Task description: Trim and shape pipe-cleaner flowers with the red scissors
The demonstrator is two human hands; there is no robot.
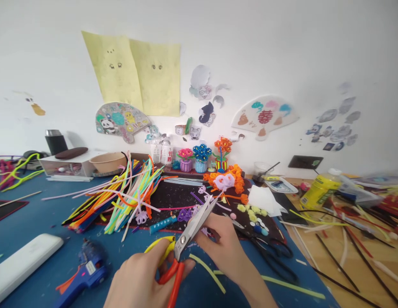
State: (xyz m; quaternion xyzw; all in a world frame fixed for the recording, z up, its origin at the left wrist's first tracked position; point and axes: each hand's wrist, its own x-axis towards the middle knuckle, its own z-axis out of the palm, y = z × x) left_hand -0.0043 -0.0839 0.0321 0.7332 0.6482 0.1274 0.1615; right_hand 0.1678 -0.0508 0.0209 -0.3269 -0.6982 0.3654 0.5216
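In the left hand [144, 269], curled nearly closed: red-handled scissors [182, 240] and, by the thumb, a yellow loop [160, 245]. Long axis from seven o'clock at the handles to one o'clock at the blades. Near three o'clock, beside the blades: the right hand [220, 244], fingers bent, no telling their hold. Beyond: purple flowers [185, 214].
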